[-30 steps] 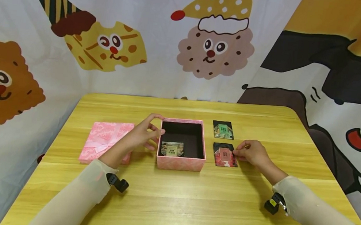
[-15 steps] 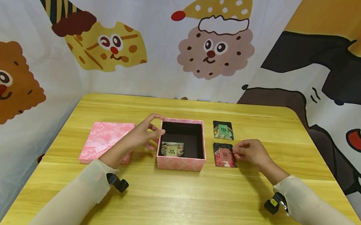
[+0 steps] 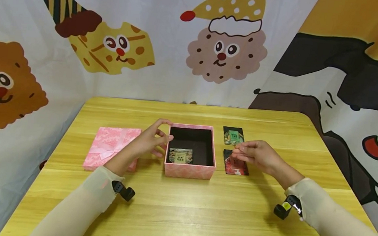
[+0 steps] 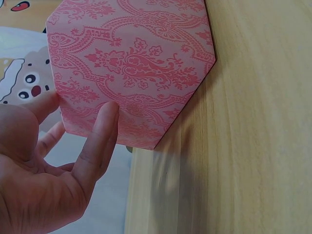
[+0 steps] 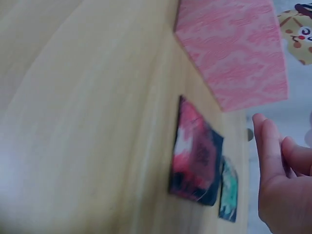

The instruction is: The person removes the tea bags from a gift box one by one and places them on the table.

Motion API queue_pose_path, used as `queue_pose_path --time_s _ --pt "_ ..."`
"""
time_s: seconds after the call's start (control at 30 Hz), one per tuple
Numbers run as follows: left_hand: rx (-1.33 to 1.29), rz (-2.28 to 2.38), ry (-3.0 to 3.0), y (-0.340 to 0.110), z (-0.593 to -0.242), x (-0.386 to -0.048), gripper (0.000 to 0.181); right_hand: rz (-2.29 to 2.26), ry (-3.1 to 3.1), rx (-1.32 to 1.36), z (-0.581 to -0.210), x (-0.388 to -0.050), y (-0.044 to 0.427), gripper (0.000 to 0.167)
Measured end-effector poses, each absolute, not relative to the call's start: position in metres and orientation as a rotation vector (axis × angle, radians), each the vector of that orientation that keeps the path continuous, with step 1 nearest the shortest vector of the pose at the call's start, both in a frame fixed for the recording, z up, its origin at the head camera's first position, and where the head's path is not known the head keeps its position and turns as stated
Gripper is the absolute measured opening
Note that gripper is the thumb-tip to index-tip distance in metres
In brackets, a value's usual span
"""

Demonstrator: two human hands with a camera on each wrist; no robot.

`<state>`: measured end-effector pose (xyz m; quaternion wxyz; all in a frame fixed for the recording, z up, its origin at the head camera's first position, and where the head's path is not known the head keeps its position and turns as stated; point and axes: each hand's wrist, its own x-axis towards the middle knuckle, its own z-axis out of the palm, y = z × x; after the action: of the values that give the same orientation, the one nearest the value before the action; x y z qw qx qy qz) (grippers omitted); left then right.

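Note:
My left hand (image 3: pixel 153 139) holds the left wall of a pink patterned box (image 3: pixel 188 171), its thumb at the rim and other fingers along the outside. In the left wrist view, fingertips lie on the box's printed side (image 4: pixel 141 63). Inside the black-lined box, a small printed sachet (image 3: pixel 180 156) lies at the front left. My right hand (image 3: pixel 257 155), holding nothing, hovers over a black and red sachet (image 3: pixel 237 171) on the table. In the right wrist view its fingers (image 5: pixel 269 151) are extended, apart from that sachet. A black and green sachet (image 3: pixel 232 137) lies just behind.
A pink lid (image 3: pixel 111 144) with a ribbon bow lies left of the box, partly behind my left forearm. Everything rests on a wooden table (image 3: pixel 179 213). A cartoon-printed curtain (image 3: pixel 164 84) hangs behind the table's back edge.
My right hand has risen off the red sachet's right edge and shifted left, over that sachet. The left hand, box and sachets have stayed in place.

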<state>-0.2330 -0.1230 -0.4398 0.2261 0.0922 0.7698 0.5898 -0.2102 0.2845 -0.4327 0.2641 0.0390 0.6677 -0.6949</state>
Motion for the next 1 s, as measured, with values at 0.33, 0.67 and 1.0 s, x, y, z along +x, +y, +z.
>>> queue_pose_path --time_s 0.33,0.67,1.0 --pt "0.26 1.633 2.116 -0.122 -0.438 -0.232 0.05 -2.015 1.608 0.024 -0.406 -0.219 0.276 0.028" --pt "0.261 1.643 2.113 -0.123 -0.438 -0.232 0.049 -2.023 1.576 -0.032 -0.388 -0.223 0.252 0.026" --pt "0.253 1.646 2.113 -0.122 -0.437 -0.232 0.05 -1.97 1.586 -0.077 -0.382 -0.228 0.223 0.044"
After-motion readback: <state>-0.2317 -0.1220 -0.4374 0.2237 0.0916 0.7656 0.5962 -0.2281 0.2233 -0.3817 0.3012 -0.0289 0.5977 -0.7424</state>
